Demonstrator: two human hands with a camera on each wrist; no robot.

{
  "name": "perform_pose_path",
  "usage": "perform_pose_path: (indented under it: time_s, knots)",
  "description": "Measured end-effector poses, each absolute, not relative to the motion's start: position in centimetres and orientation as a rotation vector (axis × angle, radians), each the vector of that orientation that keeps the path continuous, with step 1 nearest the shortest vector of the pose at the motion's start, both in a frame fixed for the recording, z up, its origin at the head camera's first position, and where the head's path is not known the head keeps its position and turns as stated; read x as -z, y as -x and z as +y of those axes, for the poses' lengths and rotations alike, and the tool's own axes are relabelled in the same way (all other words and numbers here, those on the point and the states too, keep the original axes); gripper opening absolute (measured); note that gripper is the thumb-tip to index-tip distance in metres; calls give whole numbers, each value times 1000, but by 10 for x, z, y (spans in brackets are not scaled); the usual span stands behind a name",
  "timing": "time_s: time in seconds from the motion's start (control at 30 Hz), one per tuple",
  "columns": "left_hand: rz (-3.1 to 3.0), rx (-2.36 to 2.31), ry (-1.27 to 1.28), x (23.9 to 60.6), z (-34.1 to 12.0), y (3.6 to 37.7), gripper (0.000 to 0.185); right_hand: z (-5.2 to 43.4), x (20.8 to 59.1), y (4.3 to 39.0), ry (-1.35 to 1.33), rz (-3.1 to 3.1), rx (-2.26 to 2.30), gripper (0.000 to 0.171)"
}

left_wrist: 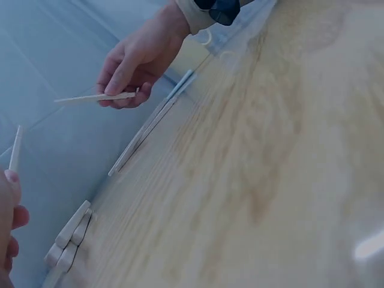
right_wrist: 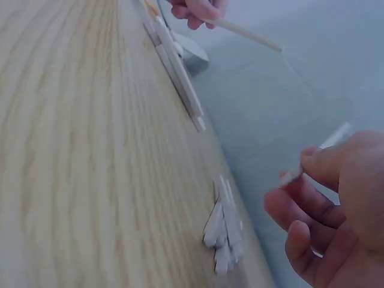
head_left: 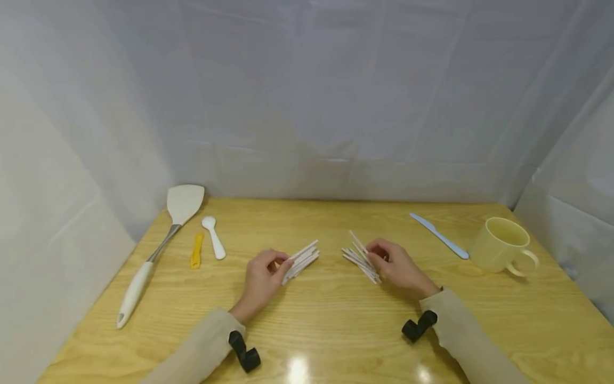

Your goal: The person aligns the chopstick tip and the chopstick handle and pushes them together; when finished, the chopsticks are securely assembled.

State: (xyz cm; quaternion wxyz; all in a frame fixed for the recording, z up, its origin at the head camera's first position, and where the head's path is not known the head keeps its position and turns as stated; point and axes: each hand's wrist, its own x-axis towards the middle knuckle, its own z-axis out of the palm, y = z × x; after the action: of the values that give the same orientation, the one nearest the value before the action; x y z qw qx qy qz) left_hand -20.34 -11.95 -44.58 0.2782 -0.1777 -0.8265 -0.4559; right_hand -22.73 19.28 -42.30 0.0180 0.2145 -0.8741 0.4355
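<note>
My left hand (head_left: 265, 274) pinches a thin white stick (head_left: 305, 249) between thumb and fingers, raised over a small pile of similar sticks (head_left: 301, 266). Across from it, my right hand (head_left: 397, 268) pinches another white stick (right_wrist: 335, 138), also held above a second pile of sticks (head_left: 360, 262). Both held sticks are off the table, as the wrist views show. In the right wrist view the sticks of the right pile (right_wrist: 223, 231) lie fanned together. Part of each pile is hidden behind the hand near it in the head view.
On the left lie a white spatula (head_left: 139, 288), a small yellow utensil (head_left: 196, 250) and a white spoon (head_left: 214, 239). To the right are a light blue knife (head_left: 440, 236) and a yellow mug (head_left: 499, 248). Pale cloth (head_left: 307, 106) hangs behind the wooden table (head_left: 326, 330).
</note>
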Motion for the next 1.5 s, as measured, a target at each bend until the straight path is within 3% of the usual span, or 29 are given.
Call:
perform_pose_path:
  time_s: [0.2, 0.7, 1.5]
  knots:
    - [-2251, 1238, 463, 444, -113, 196, 8, 179, 412, 226, -785, -2602, -1465, 7]
    - [-2216, 1254, 661, 447, -107, 187, 12, 148, 400, 215, -943, -2100, -2094, 15]
    - [-2230, 1308, 752, 447, -101, 185, 13, 155, 404, 217, -1106, -2145, -2074, 14]
